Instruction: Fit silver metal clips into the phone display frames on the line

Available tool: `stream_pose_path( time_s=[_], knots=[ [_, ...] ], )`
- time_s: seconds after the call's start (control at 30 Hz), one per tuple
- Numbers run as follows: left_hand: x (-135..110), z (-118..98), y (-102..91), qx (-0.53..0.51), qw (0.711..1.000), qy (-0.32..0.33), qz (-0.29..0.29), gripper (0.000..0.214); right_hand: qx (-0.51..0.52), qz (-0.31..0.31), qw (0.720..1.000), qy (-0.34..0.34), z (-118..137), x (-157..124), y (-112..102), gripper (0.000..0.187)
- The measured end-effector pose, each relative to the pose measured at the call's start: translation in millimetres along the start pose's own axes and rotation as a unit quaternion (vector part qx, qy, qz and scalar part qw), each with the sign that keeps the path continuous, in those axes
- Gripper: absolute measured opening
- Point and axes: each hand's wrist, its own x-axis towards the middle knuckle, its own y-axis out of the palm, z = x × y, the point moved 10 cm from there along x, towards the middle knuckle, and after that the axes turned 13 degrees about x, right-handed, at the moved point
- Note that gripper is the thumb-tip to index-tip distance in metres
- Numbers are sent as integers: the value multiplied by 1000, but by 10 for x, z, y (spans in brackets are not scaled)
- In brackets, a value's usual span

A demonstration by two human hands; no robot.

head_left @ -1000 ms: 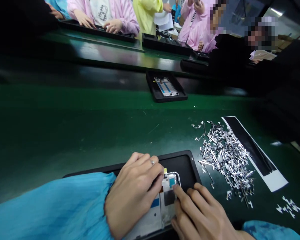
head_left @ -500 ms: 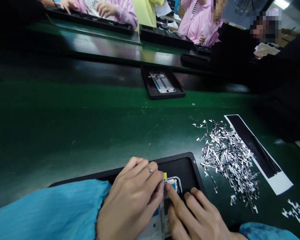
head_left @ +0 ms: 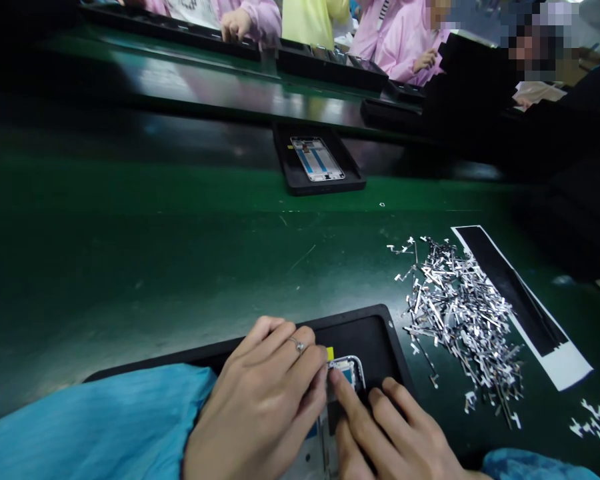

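Observation:
A silver-white phone frame point(head_left: 304, 461) with blue strips lies in a black tray point(head_left: 365, 330) at the bottom centre. My left hand point(head_left: 260, 397), wearing a ring, is closed over the frame's left side, its fingertips near a small yellow tab point(head_left: 330, 353). From the right, my right hand point(head_left: 393, 430) presses its index fingertip on the frame's upper part, close to my left fingers. Its other fingers are bent along the frame's right side. Between the fingertips, any small part is hidden. Both hands cover much of the frame.
Right of the tray lies a heap of small silvery flex strips point(head_left: 463, 313), beside a black-and-white sheet point(head_left: 517, 293) and a few loose pieces point(head_left: 594, 423). Farther off, another tray point(head_left: 355, 179) holds a second phone frame point(head_left: 320, 160). People in pink and yellow work across the green bench point(head_left: 205, 260).
My hands stay almost in place on the phone frame. The view shifts slightly, so the far tray appears a little higher and farther left. Across the bench, co-workers' hands have moved.

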Motion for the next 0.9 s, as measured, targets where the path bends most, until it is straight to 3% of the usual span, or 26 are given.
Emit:
stream_pose_path(
  time_s=[0.13,0.27,0.4,0.6,0.9],
  knots=[
    [-3,1,-33,5,1000,5,-10,28,-13,17,1000,-9,20,-12,38,41],
    [-29,-14,-14,23,1000,15,-10,28,-20,-14,1000,-6,37,-23,24,37],
    [-85,25,4,31,999,-7,-25,34,-20,-6,1000,-8,50,-32,61,34],
    [-103,98,74,-23,999,-32,6,35,-11,44,999,-11,37,-27,91,37],
    [-36,68,61,-21,999,-15,46,32,-31,34,998,-38,96,-13,83,33]
  ],
)
